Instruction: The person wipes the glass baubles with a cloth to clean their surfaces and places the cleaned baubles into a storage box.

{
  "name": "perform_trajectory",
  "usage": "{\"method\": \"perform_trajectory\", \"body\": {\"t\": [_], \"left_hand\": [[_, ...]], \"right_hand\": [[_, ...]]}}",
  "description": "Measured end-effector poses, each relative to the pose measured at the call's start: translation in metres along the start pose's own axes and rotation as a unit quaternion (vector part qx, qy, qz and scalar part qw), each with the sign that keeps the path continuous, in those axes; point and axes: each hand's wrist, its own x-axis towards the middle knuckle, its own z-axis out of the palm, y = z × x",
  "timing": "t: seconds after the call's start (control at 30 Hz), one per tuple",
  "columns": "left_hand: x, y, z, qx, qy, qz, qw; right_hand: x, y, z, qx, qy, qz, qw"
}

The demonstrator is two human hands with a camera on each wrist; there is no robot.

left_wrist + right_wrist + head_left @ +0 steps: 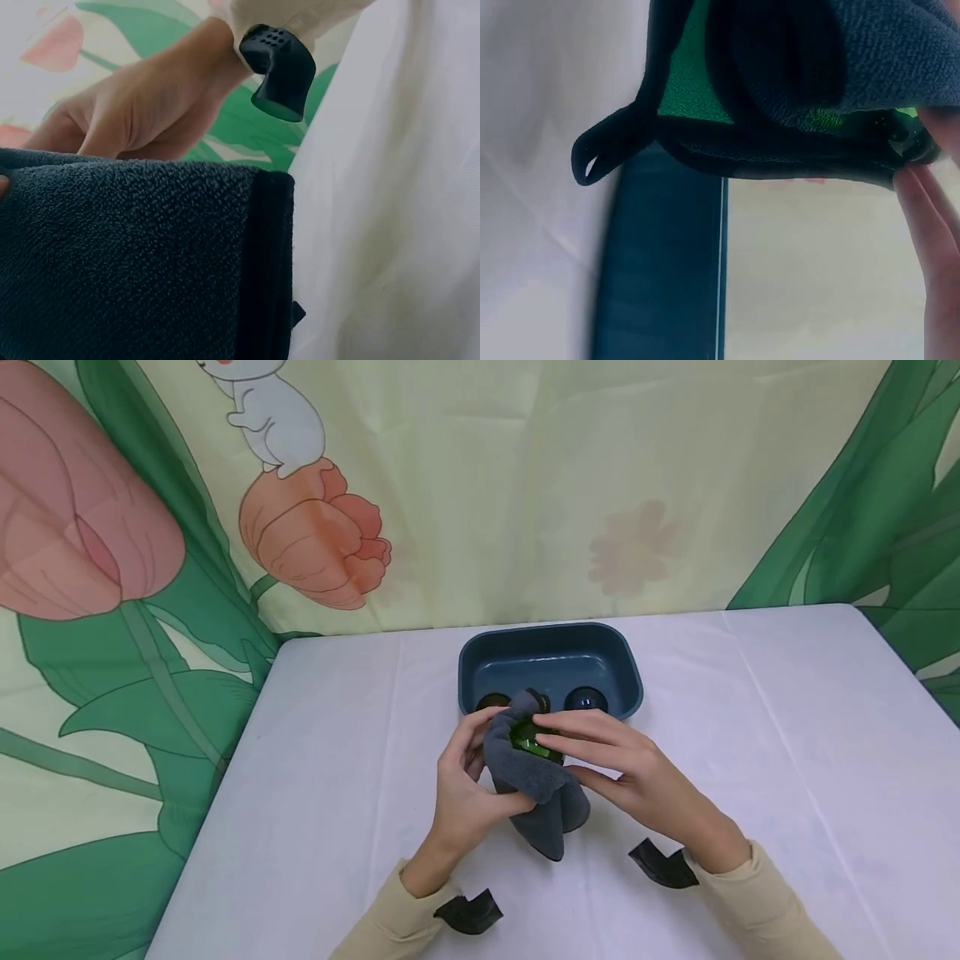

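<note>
One terry towel [546,785], gripped in my left hand [472,789], part-wraps green glassware [527,741] that my right hand [630,764] pinches, apparently for wiping; next likely calls for turning it.

The counter [795,735] is white, with faint creases. Past its far edge hangs a pale yellow fabric backdrop [487,518] printed with a white rabbit [285,431] on an orange bloom [311,539], a pink tulip [75,502] at the left, and broad green leaves [862,518] at both sides. The light is soft.
</note>
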Motion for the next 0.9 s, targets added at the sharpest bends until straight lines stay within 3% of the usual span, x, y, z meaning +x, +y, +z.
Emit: {"method": "perform_trajectory", "body": {"t": [0.4,0.6,0.77,0.9], "left_hand": [[0.003,-0.002,0.001,0.006,0.0,-0.003,1.0],[0.0,-0.004,0.002,0.003,-0.001,-0.007,1.0],[-0.001,-0.005,0.003,0.001,0.001,-0.014,0.9999],[-0.001,-0.003,0.004,-0.001,0.008,-0.016,0.9998]], "right_hand": [[-0.002,0.002,0.001,-0.018,-0.005,0.023,0.9995],[-0.005,-0.002,0.001,0.008,-0.011,0.088,0.996],[-0.004,-0.005,0.003,0.054,-0.003,0.152,0.9869],[-0.003,-0.01,0.002,0.054,-0.017,0.181,0.9819]]}}
